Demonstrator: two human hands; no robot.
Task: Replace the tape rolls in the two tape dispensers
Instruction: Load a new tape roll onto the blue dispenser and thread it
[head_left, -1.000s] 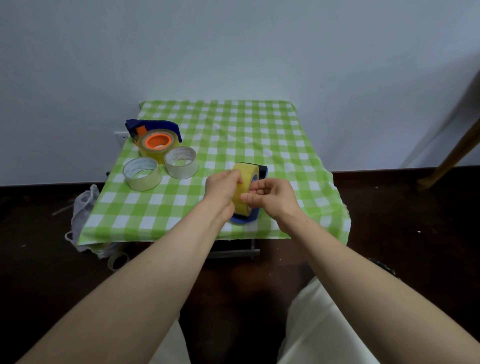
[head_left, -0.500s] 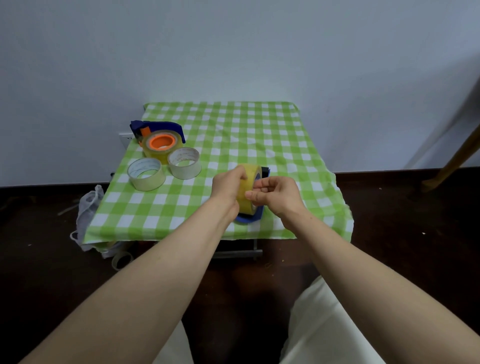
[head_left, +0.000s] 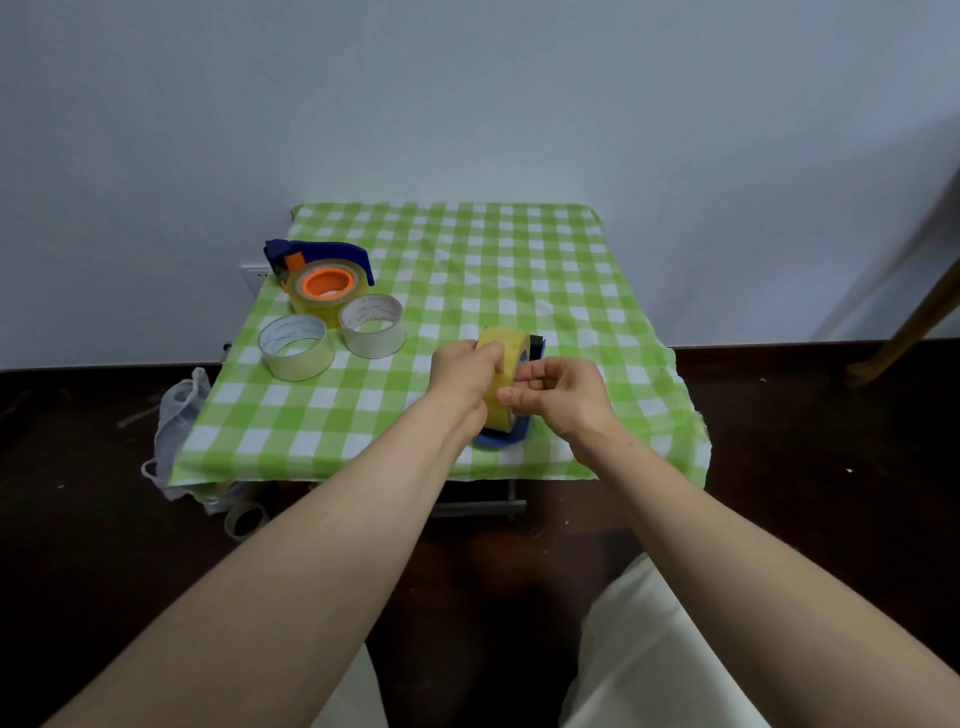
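A yellow tape roll (head_left: 506, 358) stands on edge in a blue dispenser (head_left: 511, 436) near the table's front middle. My left hand (head_left: 462, 371) grips the roll's left side. My right hand (head_left: 558, 395) pinches the roll's right face, with the fingertips on the roll; much of the dispenser is hidden behind both hands. A second blue dispenser (head_left: 317, 252) lies at the back left with a yellowish roll on an orange hub (head_left: 324, 286). Two loose clear tape rolls (head_left: 296, 347) (head_left: 372, 326) lie flat in front of it.
The small table wears a green and white checked cloth (head_left: 467, 270) and stands against a pale wall. A white plastic bag (head_left: 179, 415) hangs at the left edge, with another roll (head_left: 244, 519) on the dark floor below. A wooden leg (head_left: 909, 322) leans at right.
Both hands stay on the yellow roll and dispenser; the right fingers have shifted slightly on the roll's face. The view has drifted a little.
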